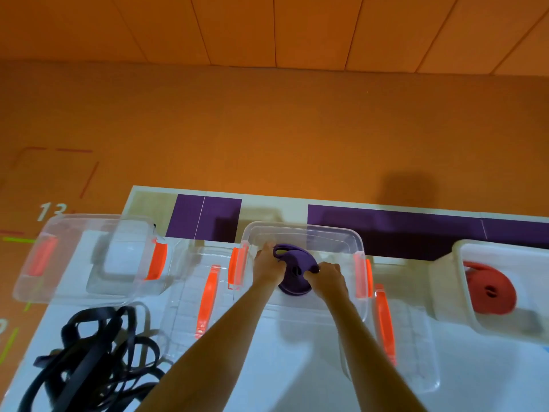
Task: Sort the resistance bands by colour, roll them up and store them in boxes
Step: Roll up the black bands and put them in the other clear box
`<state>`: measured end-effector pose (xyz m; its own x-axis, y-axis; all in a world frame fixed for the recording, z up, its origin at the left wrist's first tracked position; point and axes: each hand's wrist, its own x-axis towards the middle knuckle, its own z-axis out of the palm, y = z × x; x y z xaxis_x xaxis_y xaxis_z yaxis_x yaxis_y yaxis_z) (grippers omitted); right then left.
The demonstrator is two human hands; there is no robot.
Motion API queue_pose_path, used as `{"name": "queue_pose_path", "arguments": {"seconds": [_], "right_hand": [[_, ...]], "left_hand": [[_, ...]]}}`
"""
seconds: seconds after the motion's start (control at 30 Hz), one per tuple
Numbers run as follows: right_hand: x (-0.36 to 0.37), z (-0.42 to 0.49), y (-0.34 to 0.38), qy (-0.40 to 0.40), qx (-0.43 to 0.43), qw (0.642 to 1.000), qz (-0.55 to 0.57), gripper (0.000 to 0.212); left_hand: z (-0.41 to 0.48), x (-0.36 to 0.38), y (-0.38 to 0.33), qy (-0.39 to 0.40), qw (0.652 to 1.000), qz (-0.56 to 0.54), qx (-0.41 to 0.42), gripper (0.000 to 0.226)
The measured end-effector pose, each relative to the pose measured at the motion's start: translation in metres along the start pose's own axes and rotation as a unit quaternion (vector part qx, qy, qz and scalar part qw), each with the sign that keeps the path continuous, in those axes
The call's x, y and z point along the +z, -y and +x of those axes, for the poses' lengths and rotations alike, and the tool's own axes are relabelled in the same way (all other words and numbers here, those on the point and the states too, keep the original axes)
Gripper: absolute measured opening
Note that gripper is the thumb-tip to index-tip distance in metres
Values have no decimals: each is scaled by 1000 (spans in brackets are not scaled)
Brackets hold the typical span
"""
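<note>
Bare forearms (208, 352) reach in; left hand (267, 263) and right hand (328, 276) both pinch the rolled purple rubber band (292, 275), apparently so the coil stays tight inside the clear orange-latched plastic box (297, 226).

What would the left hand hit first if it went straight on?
The left hand would likely meet the far wall of the box, pushing the purple roll it grips; depth is unclear.

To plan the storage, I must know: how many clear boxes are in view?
3. The left box overhangs the left edge of the table; the middle box holds the purple roll; the right box holds a red roll. Others may lie outside the view.
</note>
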<state>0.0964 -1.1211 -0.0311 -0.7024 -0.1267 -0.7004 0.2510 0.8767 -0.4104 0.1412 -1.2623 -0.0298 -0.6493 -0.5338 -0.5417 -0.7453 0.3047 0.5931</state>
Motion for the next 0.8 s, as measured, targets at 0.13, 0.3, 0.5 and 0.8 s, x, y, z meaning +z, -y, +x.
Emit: {"name": "queue_pose_path", "arguments": {"seconds": [0.13,0.3,0.5,0.8], "right_hand": [[-18,-21,9,-34,-67,996,-40,44],[-30,-75,23,-101,-212,969,-79,34],[6,-163,47,-175,-317,913,-188,29],[150,-263,76,-149,-303,916,-215,31]], "left_hand": [[-22,-20,-3,3,999,37,40,26],[-85,-76,-1,-33,983,65,170,28],[-148,-139,55,-106,911,282,281,30],[-189,-238,223,-105,879,389,254,32]]}}
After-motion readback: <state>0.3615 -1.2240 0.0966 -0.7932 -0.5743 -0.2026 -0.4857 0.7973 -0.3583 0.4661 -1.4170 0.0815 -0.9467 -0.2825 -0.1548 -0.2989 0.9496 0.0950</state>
